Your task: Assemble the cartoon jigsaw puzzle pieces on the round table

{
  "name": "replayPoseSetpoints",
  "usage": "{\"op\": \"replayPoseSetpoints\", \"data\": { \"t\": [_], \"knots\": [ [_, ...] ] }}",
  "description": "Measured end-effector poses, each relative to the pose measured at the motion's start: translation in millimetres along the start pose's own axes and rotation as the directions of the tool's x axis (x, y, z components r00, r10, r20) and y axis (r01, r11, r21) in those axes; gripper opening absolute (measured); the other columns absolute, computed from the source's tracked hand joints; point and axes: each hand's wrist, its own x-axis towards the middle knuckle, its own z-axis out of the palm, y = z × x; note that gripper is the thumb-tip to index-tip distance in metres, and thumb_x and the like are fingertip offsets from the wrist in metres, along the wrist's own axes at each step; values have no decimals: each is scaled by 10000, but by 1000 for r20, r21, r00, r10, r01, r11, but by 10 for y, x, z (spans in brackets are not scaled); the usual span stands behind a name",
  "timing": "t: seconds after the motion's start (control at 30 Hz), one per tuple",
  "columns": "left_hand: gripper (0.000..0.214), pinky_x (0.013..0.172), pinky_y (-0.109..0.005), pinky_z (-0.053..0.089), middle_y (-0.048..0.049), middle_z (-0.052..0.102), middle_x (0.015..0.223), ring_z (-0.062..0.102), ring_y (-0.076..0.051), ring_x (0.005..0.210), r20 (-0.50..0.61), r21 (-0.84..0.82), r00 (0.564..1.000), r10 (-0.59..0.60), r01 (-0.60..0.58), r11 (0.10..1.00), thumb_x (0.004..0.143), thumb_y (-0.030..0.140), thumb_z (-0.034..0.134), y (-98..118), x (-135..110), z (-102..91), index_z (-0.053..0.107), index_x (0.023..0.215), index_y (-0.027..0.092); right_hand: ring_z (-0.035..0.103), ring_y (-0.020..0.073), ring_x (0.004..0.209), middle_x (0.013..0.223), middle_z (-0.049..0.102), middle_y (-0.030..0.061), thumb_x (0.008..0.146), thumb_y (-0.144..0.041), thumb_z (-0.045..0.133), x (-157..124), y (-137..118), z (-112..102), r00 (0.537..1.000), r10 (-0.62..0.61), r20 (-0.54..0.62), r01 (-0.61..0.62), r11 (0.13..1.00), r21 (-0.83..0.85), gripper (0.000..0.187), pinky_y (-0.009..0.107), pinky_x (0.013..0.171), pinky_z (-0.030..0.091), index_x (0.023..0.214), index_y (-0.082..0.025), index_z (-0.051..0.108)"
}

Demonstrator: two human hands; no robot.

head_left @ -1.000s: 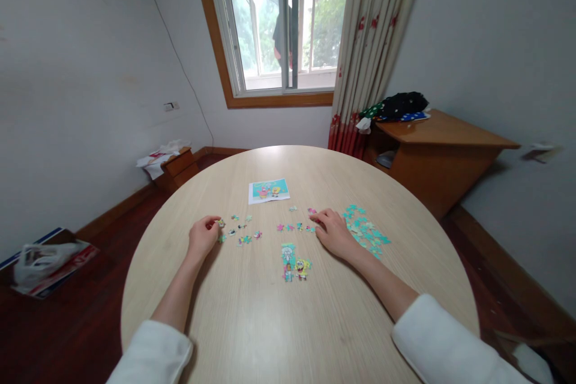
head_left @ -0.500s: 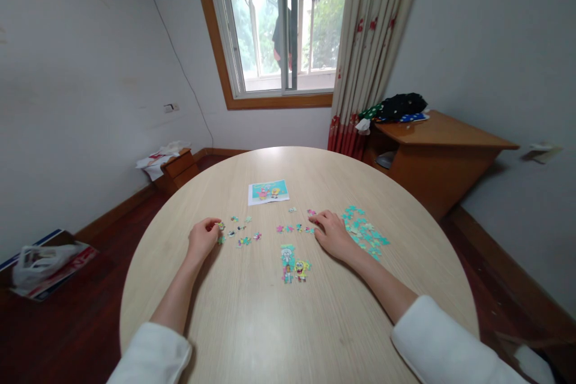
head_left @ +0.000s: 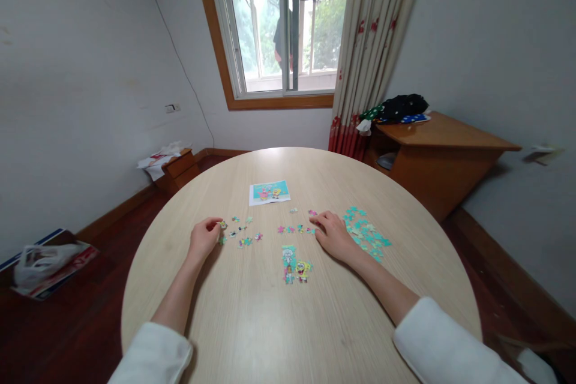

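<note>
Left hand [head_left: 203, 237] pinches a puzzle piece [head_left: 221, 225]; right hand [head_left: 333, 234] lies flat, open, fingertips on loose pieces [head_left: 294, 228] on desk [head_left: 270, 324].

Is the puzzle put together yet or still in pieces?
Mostly in pieces: one small joined patch lies on the table, the left hand pinches a loose piece, and a teal heap sits beside the right hand.

No legible text, number, brand or sign anywhere.
- Picture sheet [head_left: 269, 192], far part of round table [head_left: 270, 324]: cartoon print only, no words readable.
- Joined puzzle pieces [head_left: 296, 264], middle of table: cartoon figures, no lettering readable.
- Flat red-blue box [head_left: 78, 254], floor left of table: markings too small to read.
</note>
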Motion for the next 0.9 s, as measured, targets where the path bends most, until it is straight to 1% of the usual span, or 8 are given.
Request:
{"op": "replayPoseSetpoints", "data": {
  "t": [0.2,0.4,0.47,0.57,0.63,0.7,0.77,0.9],
  "knots": [
    [315,735,-322,498,-107,735,791,664,-222,751,9,2,999,35,-35,999,660,311,560,-38,16,17,716,858,123,529,213,1046,1086,610,98,808,-106,497,7,13,4,1000,-10,-7,10,1000,-6,318,355,916,358,1078,-169,653],
    [299,732,-310,494,-91,734,787,666,-214,750,6,63,999,35,-35,997,676,299,560,-52,17,17,722,871,141,542,214,1033,1067,618,94,801,-99,500,-3,24,23,999,-21,-27,21,1000,-9,317,346,892,366,1067,-173,656],
    [281,713,-300,492,-76,733,768,664,-210,739,-5,78,1000,15,-14,997,667,295,579,-32,5,16,723,865,155,556,209,997,1031,629,88,805,-94,487,11,22,18,997,-46,-59,46,999,7,304,341,869,368,1037,-180,664],
    [286,682,-288,483,-62,725,734,659,-202,708,-18,85,1000,-9,10,996,669,296,576,11,-16,11,719,873,155,574,203,939,967,647,78,839,-114,471,75,2,-2,981,-118,-154,123,992,28,251,338,846,359,952,-186,683],
    [309,656,-282,473,-60,718,714,654,-197,684,-18,79,1000,-20,21,997,673,294,557,35,-24,5,715,892,144,573,205,928,940,653,82,844,-112,470,140,-27,-8,969,-134,-206,138,990,6,238,342,851,347,915,-177,688],
    [329,633,-277,464,-60,713,704,648,-193,665,-18,75,999,-30,32,997,666,290,551,45,-25,-2,712,906,134,570,211,953,966,659,93,847,-100,467,208,-65,4,973,-140,-183,136,990,-37,254,348,869,331,943,-169,692],
    [337,618,-273,459,-60,711,704,643,-191,655,-18,78,999,-38,39,996,654,294,558,42,-21,-8,713,906,133,566,218,977,1014,659,104,868,-104,450,265,-109,32,982,-139,-128,127,987,-94,278,360,884,316,986,-173,692],
    [334,603,-265,453,-52,710,697,635,-187,653,-11,90,999,-44,44,995,642,307,566,23,-14,-8,716,892,144,531,237,1063,1172,616,128,899,-138,428,331,-200,100,986,-159,-59,146,972,-185,329,391,921,284,1128,-199,655]
  ]
}}
